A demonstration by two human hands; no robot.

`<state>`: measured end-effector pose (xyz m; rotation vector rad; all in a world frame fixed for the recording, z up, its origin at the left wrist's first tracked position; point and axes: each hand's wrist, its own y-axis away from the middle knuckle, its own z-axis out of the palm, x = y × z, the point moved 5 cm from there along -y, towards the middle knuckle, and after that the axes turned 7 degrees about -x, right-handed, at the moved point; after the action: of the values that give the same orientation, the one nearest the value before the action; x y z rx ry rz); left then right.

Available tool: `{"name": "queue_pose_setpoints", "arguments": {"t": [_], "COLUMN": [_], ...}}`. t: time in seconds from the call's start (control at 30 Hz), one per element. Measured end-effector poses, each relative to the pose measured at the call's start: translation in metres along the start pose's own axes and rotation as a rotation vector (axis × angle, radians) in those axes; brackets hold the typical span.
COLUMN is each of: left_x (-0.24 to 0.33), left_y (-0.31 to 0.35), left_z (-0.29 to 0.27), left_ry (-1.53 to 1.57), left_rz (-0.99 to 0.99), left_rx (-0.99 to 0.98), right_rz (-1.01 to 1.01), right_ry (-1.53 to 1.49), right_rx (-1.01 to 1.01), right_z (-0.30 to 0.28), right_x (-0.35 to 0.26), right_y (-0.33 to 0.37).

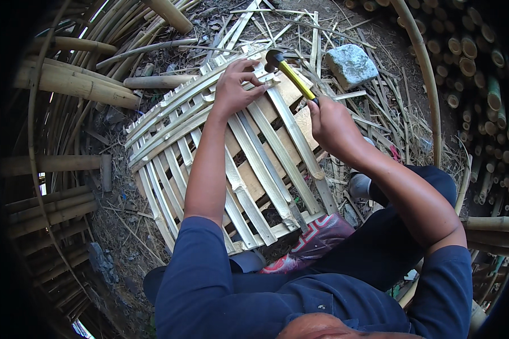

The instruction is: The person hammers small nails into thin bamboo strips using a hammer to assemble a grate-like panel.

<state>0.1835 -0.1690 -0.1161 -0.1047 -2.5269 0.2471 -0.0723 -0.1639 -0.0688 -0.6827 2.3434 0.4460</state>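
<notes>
My right hand point(332, 125) is clenched on the hammer point(295, 79), its head over the far part of the slatted panel point(293, 130) before me; left hand point(236, 87) alongside, fingers curled, can't tell if pinching anything.

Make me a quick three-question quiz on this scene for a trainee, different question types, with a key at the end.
1. Which hand holds the hammer?
2. True or false: in the picture, the stone lies to the right of the hammer.
3. Pick one. The left hand is at:
A) the stone
B) the slats
C) the hammer's handle

Key: 1. The right hand. 2. True. 3. B.
</notes>
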Motion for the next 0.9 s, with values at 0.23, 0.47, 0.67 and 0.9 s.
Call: {"name": "queue_pose_setpoints", "arguments": {"t": [0.23, 0.47, 0.67, 0.9], "left_x": [0.002, -0.001, -0.003, 0.000], "left_y": [-0.001, -0.001, -0.002, -0.001], "left_z": [-0.001, -0.003, -0.006, -0.008], "left_ry": [0.019, 0.123, 0.220, 0.238], "left_rz": [-0.007, 0.027, 0.090, 0.104], "left_rx": [0.003, 0.034, 0.055, 0.042], "right_rz": [0.031, 0.050, 0.066, 0.050], "right_ry": [0.000, -0.001, -0.013, 0.023], "right_rx": [0.057, 0.029, 0.002, 0.014], "right_z": [-0.021, -0.020, -0.020, -0.015], "right_x": [0.002, 0.004, 0.003, 0.005], "right_y": [-0.003, -0.003, -0.002, -0.002]}}
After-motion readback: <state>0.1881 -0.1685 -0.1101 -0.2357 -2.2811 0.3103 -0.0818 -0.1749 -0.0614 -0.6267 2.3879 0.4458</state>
